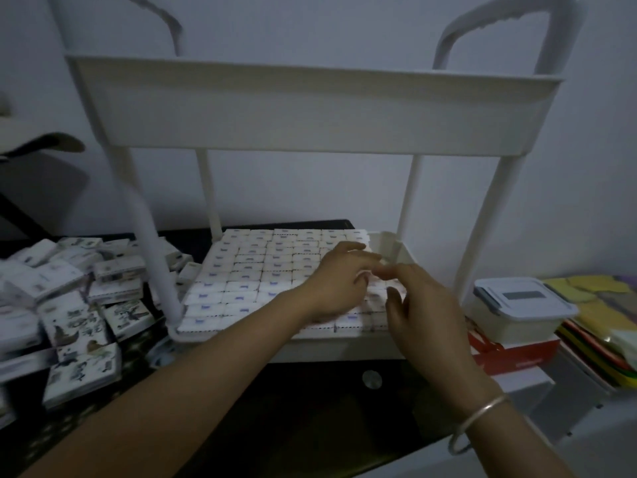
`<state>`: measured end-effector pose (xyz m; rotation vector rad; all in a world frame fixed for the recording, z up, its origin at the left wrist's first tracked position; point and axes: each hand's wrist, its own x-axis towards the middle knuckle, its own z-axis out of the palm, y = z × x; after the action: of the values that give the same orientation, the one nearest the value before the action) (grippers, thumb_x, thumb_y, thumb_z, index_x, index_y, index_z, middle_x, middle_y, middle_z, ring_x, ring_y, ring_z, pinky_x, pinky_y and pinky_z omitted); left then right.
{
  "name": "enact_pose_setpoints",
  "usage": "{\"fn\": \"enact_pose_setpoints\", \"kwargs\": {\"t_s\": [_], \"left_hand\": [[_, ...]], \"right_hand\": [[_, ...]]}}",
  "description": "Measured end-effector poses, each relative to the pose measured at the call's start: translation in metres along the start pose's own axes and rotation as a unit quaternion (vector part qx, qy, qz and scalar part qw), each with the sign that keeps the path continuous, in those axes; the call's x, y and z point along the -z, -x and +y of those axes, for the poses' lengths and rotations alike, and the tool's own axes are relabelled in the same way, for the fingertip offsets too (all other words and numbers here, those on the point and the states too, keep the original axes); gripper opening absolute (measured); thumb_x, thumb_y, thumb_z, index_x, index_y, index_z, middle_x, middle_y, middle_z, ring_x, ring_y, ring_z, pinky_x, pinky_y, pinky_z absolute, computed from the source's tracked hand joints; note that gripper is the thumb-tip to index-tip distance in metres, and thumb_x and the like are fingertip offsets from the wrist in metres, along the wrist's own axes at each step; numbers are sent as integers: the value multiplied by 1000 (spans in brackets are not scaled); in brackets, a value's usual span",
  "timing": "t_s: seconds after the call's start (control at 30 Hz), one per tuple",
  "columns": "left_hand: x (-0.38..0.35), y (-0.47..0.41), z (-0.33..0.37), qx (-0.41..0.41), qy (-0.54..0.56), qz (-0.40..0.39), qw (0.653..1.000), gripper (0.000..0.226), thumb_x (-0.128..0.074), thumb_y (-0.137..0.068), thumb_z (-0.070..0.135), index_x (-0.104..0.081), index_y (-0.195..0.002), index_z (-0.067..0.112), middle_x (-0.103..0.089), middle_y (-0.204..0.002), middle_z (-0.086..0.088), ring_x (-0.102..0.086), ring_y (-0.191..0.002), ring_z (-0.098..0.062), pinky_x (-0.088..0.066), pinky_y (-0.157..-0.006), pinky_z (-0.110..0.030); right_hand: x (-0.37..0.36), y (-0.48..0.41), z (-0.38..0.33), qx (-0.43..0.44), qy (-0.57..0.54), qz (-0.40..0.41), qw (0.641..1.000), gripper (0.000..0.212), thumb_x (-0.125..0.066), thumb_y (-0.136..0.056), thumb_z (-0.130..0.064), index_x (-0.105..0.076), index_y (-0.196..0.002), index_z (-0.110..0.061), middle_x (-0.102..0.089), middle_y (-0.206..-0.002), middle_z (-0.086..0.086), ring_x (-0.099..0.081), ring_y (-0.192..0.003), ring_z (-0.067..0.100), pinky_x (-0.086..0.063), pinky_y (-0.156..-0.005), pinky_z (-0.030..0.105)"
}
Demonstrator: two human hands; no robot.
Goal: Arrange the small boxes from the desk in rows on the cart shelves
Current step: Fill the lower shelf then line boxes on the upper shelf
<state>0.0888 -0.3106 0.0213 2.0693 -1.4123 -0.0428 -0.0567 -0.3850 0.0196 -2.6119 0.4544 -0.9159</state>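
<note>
Left hand (339, 281) lies flat on the boxes (248, 270) filling the lower shelf (344, 348), grip apart; right hand (424, 305) just beside, grip loose, empty.

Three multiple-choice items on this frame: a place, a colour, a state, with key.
1. The loose pile of small white and printed boxes lies where? A left of the white plastic cart; B right of it; C on its top shelf.
2. The flat box under the clear lidded plastic container is: A blue; B red; C green.
3. The cart's lower shelf is: A bare; B holding one box; C nearly filled with rows.
Key: A, it sits left of the cart's legs; B, red sides show; C, rows cover it.
</note>
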Motion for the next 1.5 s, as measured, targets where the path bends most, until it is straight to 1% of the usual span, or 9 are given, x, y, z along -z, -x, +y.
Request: {"fn": "enact_pose_setpoints", "kwargs": {"t_s": [0.17,0.33,0.5,0.63,0.83,0.93,1.03,1.17,1.5], "left_hand": [[37,100,1,30,-9,140,990,32,-47,-93,9,-66,-103,32,-64,-104,16,-56,-101,0,-49,-91,-32],[74,206,-21,52,-26,232,971,29,-43,-88,13,-70,-93,24,-65,-96,18,-62,-97,-1,-49,-88,-22],[104,276,-67,139,-111,343,922,30,-46,-87,5,-70,-91,21,-66,-93,12,-60,-88,1,-47,-75,-17],[127,319,-102,211,-210,392,871,26,-46,-87,7,-69,-92,19,-65,-94,6,-57,-93,-12,-45,-78,-28],[142,381,-140,303,-307,397,810,30,-46,-85,10,-70,-102,10,-66,-104,-5,-56,-96,-26,-41,-82,-33],[142,402,-150,318,-337,359,810,36,-46,-86,12,-70,-110,5,-69,-111,-8,-57,-100,-28,-48,-84,-40],[136,415,-155,333,-353,303,820,32,-63,-83,5,-70,-115,6,-69,-115,-6,-57,-105,-26,-52,-84,-42],[137,416,-149,342,-322,300,830,36,-75,-77,9,-70,-113,12,-68,-114,1,-56,-105,-20,-49,-82,-36],[135,412,-140,376,-312,296,820,28,-83,-72,25,-66,-93,20,-66,-111,2,-61,-101,-21,-53,-68,-31]], "right_hand": [[-14,7,-52,32,-150,-4,988,23,-45,-97,-33,-47,-120,-36,-60,-80,-19,-58,-69,-2,-39,-56,18],[-47,15,-107,115,-204,-70,970,16,-44,-98,-36,-46,-114,-39,-59,-73,-16,-59,-64,6,-50,-58,36],[-89,23,-170,206,-227,-130,943,19,-50,-98,-32,-49,-116,-33,-62,-76,-14,-58,-60,8,-48,-54,31],[-125,23,-217,245,-230,-171,926,21,-51,-98,-28,-50,-119,-29,-63,-82,-10,-58,-65,10,-45,-55,27],[-173,22,-268,289,-202,-219,910,29,-50,-95,-21,-54,-123,-26,-61,-106,-7,-56,-95,9,-49,-80,31],[-192,23,-286,339,-148,-207,906,39,-54,-88,-11,-56,-126,-21,-59,-115,1,-50,-108,18,-48,-86,33],[-209,23,-298,377,-81,-151,910,45,-63,-75,-8,-62,-119,-17,-62,-108,3,-54,-101,24,-50,-78,36],[-220,16,-308,371,-19,-84,924,45,-72,-72,-16,-64,-116,-16,-63,-105,4,-56,-96,24,-49,-73,35],[-233,2,-308,364,12,-136,921,31,-71,-78,-19,-67,-109,-17,-61,-107,4,-53,-100,26,-46,-80,37]]}}
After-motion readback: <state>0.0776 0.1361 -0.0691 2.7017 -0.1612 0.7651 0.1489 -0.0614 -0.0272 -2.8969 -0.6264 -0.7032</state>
